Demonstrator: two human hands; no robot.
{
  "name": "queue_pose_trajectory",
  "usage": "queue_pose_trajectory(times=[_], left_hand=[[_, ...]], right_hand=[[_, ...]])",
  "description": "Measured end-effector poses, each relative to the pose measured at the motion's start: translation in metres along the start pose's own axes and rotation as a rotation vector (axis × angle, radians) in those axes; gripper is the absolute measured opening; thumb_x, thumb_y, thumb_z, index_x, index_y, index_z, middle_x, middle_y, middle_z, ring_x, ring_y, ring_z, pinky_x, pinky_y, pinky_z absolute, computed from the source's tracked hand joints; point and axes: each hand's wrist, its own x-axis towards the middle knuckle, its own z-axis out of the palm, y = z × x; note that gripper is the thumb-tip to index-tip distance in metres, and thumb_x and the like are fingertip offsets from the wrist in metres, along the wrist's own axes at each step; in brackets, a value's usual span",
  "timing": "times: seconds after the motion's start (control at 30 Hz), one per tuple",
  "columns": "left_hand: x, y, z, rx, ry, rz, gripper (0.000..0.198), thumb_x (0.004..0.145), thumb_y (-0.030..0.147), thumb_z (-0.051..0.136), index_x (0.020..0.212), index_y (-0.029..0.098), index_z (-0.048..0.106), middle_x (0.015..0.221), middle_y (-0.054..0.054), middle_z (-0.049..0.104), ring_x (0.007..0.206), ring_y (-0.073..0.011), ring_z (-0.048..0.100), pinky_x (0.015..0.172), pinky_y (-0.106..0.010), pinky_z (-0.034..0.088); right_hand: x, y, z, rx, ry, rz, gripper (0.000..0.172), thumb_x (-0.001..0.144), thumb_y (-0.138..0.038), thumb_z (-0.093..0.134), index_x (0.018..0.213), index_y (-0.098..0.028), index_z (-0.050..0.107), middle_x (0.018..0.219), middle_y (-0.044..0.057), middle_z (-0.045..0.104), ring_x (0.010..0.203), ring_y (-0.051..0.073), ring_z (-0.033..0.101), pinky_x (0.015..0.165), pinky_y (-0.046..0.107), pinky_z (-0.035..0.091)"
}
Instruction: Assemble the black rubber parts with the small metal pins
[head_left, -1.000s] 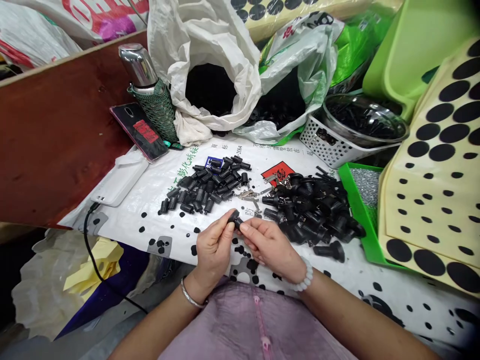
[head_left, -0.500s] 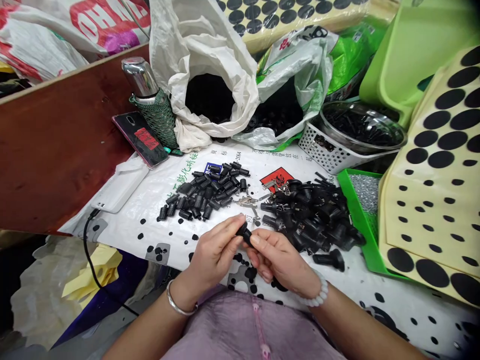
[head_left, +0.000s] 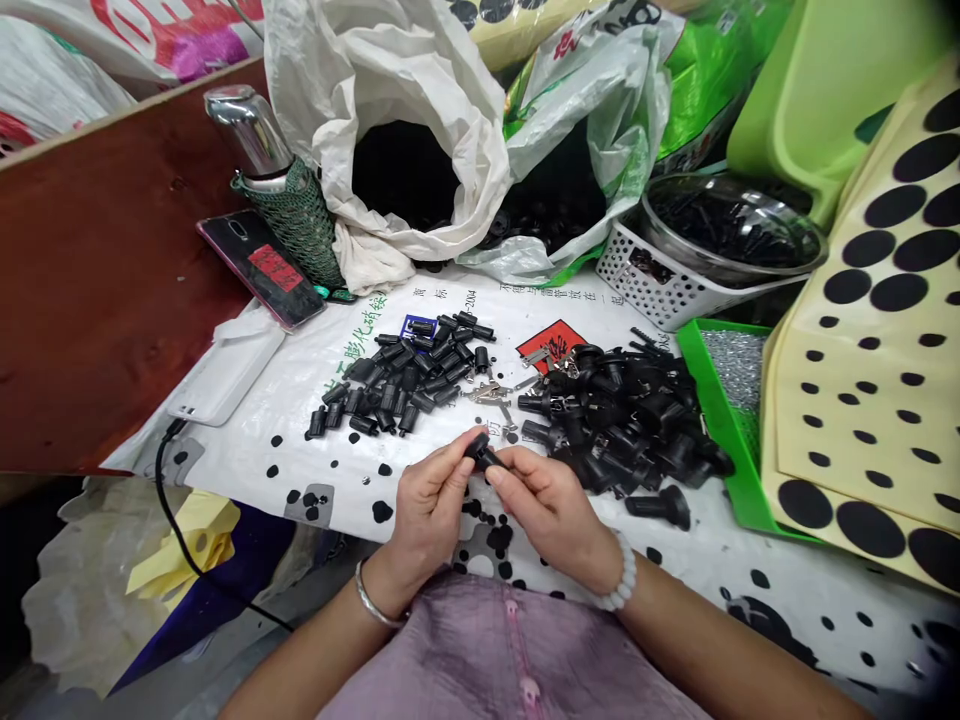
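Observation:
Between my two hands is a small black plastic part (head_left: 478,450) with a wide round head and a narrower stem. The fingers of my left hand (head_left: 431,500) pinch its head. My right hand (head_left: 559,515) pinches the stem end, partly covering it. Beyond my hands lie a few thin metal strips (head_left: 491,392). To their left is a heap of short black ribbed cylinders (head_left: 405,375). On the right is a pile of black flanged parts (head_left: 630,420), some with metal strips showing. One single flanged part (head_left: 660,508) lies apart, near my right wrist.
At the back stand a white sack (head_left: 480,120) and a green-white bag (head_left: 630,150) with black parts inside. A steel bowl (head_left: 814,262) sits on a white basket (head_left: 637,290). A green tray (head_left: 720,440) lies right, a phone (head_left: 262,270) and bottle (head_left: 251,130) left.
The black part has tilted, so its stem points more toward my right hand. My right hand's lower fingers have curled in. The whole view has shifted slightly.

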Motion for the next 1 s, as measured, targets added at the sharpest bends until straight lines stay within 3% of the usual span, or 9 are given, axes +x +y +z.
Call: queue_pose_trajectory(times=[0.1,0.2,0.37,0.6,0.8,1.0], left_hand=[[0.0,0.001,-0.002,-0.108,-0.001,-0.034,0.03,0.088,0.022,0.049,0.116,0.02,0.061,0.115,-0.006,0.065,0.102,-0.0193,0.063,0.093,-0.033,0.049],[0.0,0.001,-0.003,-0.239,-0.024,-0.064,0.029,0.088,0.024,0.049,0.114,0.019,0.062,0.113,-0.008,0.066,0.099,-0.021,0.064,0.092,-0.035,0.05],[0.005,0.004,-0.009,-0.355,-0.113,-0.017,0.027,0.089,0.025,0.048,0.112,0.022,0.063,0.118,-0.009,0.063,0.104,-0.0238,0.062,0.094,-0.04,0.048],[0.011,0.021,-0.016,-0.414,-0.206,0.119,0.061,0.085,0.038,0.053,0.14,0.024,0.028,0.143,-0.014,0.035,0.124,-0.0297,0.044,0.104,-0.047,0.036],[0.012,0.027,-0.018,-0.193,-0.305,0.192,0.045,0.084,0.036,0.054,0.127,0.021,0.049,0.127,-0.012,0.054,0.119,-0.0281,0.048,0.103,-0.045,0.037],[0.01,0.033,-0.014,-0.164,-0.237,0.289,0.038,0.081,0.029,0.06,0.118,0.021,0.057,0.115,-0.012,0.062,0.109,-0.0249,0.056,0.097,-0.042,0.043]], right_hand=[[-0.002,-0.001,0.006,0.164,-0.108,0.12,0.03,0.086,-0.043,0.043,0.072,-0.017,0.048,0.051,-0.008,0.038,0.034,0.004,0.027,0.032,0.018,0.026],[-0.005,-0.001,0.012,0.302,-0.159,0.191,0.031,0.086,-0.046,0.041,0.08,-0.017,0.048,0.05,-0.011,0.034,0.029,0.002,0.02,0.028,0.016,0.022],[-0.004,-0.004,0.015,0.606,-0.187,0.237,0.031,0.079,-0.047,0.056,0.079,-0.016,0.052,0.049,-0.011,0.038,0.029,0.0,0.022,0.029,0.014,0.024],[-0.006,-0.008,-0.002,0.123,-0.014,-0.032,0.024,0.08,-0.036,0.06,0.093,-0.016,0.057,0.061,-0.002,0.054,0.045,0.007,0.044,0.041,0.019,0.037],[-0.014,0.004,-0.007,-0.058,0.04,-0.218,0.016,0.082,-0.027,0.058,0.095,-0.019,0.06,0.068,0.0,0.056,0.056,0.012,0.052,0.051,0.025,0.046],[-0.019,0.006,-0.01,-0.262,0.117,-0.44,0.013,0.082,-0.021,0.056,0.094,-0.021,0.058,0.083,0.006,0.063,0.077,0.018,0.06,0.066,0.03,0.051]])
